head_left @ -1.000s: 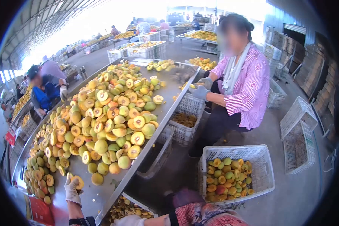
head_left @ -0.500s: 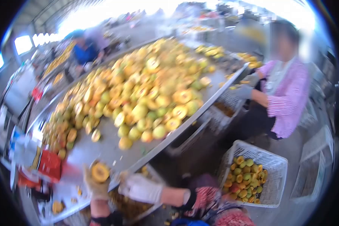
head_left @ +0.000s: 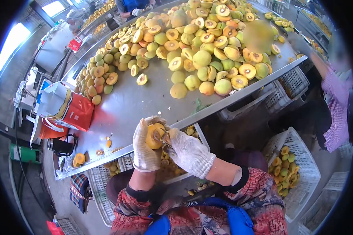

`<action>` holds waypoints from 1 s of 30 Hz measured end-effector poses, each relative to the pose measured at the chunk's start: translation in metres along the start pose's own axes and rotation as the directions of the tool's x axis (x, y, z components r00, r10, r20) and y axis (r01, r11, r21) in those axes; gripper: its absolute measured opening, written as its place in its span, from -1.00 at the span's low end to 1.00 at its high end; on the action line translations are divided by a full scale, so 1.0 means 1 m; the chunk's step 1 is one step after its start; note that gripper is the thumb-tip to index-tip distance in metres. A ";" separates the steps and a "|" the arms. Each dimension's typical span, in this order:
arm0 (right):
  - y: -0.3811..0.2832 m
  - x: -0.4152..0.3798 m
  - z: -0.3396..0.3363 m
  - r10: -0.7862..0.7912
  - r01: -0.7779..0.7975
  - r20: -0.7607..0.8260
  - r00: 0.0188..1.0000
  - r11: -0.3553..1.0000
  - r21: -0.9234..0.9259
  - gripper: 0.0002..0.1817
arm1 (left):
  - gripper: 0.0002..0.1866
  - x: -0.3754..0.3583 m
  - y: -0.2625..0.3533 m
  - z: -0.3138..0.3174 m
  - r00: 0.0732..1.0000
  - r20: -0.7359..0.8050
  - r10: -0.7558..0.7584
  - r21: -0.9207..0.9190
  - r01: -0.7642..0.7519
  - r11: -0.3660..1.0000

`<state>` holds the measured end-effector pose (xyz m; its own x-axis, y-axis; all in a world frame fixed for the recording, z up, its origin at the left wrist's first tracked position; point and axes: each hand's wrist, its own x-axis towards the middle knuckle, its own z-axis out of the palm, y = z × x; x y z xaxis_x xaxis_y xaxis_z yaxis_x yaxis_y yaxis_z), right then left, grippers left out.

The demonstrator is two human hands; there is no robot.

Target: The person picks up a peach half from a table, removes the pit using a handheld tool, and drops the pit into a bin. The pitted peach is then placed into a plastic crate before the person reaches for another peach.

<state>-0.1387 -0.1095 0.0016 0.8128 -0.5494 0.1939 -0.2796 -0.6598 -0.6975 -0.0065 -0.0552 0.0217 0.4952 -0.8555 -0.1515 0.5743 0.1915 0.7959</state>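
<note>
My left hand (head_left: 144,150), in a whitish knit glove, cups a yellow peach half (head_left: 154,136) with the cut face turned to the right. In the same kind of glove, my right hand (head_left: 190,154) is closed at the peach's cut face. A small metal tool (head_left: 167,143) seems to stick out from its fingers, mostly hidden. Both hands are above the front edge of a metal table (head_left: 123,111). Beyond them lies a big heap of halved and whole peaches (head_left: 202,58).
Left on the table stands a red and white bag (head_left: 77,111), with a dark flask (head_left: 61,145) beside it. Below are a white crate (head_left: 100,186) and, at right, another crate of peach halves (head_left: 310,172). A co-worker in a striped top (head_left: 336,105) sits at right.
My view has turned, so the table sits higher. My right hand, apart from the peach half before, has come to its cut face. My left hand still holds the half.
</note>
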 end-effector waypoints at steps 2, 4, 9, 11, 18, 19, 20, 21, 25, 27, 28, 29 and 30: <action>0.001 -0.004 0.003 0.050 -0.052 0.039 0.998 0.998 0.048 -0.59 | -0.60 -0.001 -0.003 0.000 1.000 0.008 0.020 0.023 -0.020 1.000; 0.002 -0.004 0.005 0.073 -0.076 0.049 0.996 0.995 0.061 -0.58 | -0.64 -0.003 -0.005 0.000 0.999 0.001 0.039 0.064 -0.039 0.997; -0.002 -0.012 0.006 0.006 -0.003 -0.028 1.000 0.995 0.102 -0.53 | -0.70 -0.011 -0.002 0.013 0.996 0.012 0.090 0.121 -0.090 0.989; -0.001 -0.015 0.008 -0.008 0.009 -0.015 1.000 0.997 0.083 -0.54 | -0.71 -0.015 0.001 0.014 0.995 0.014 0.101 0.165 -0.102 0.981; -0.004 -0.025 0.009 0.038 -0.049 0.128 0.991 0.995 0.085 -0.60 | -0.68 -0.024 0.005 0.010 0.997 0.054 0.054 0.436 -0.072 0.897; -0.003 -0.026 0.012 0.014 -0.028 0.122 0.992 0.994 0.110 -0.59 | -0.68 -0.023 0.007 0.008 0.997 0.075 0.029 0.487 -0.062 0.871; -0.001 -0.027 0.016 -0.010 -0.005 0.115 0.993 0.991 0.136 -0.58 | -0.68 -0.022 0.009 0.007 0.996 0.095 0.004 0.538 -0.054 0.841; 0.000 -0.027 0.019 -0.035 0.018 0.106 0.994 0.987 0.161 -0.57 | -0.67 -0.021 0.013 0.007 0.995 0.075 -0.066 0.577 0.011 0.817; -0.010 -0.023 0.006 0.065 -0.085 0.069 0.995 0.939 0.334 -0.53 | -0.65 -0.019 0.027 0.028 0.976 0.213 -0.049 0.459 -0.056 0.887; -0.016 -0.019 -0.009 0.058 -0.064 0.028 0.998 0.943 0.327 -0.53 | -0.62 -0.021 0.024 0.035 0.951 0.292 0.103 0.309 -0.195 0.931; -0.016 -0.018 -0.006 0.077 -0.085 0.037 0.996 0.935 0.345 -0.54 | -0.63 -0.021 0.017 0.029 0.953 0.263 0.150 0.304 -0.230 0.925; -0.017 -0.018 -0.001 0.095 -0.105 0.044 0.994 0.926 0.362 -0.55 | -0.64 -0.021 0.006 0.020 0.952 0.235 0.197 0.299 -0.264 0.917; -0.016 -0.019 0.004 0.117 -0.128 0.054 0.992 0.917 0.379 -0.56 | -0.65 -0.021 0.000 0.017 0.949 0.205 0.241 0.295 -0.295 0.909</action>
<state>-0.1478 -0.0862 0.0067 0.8008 -0.5943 0.0738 -0.1670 -0.3399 -0.9255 -0.0281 -0.0456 0.0351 0.4747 -0.8639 0.1685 0.1832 0.2842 0.9411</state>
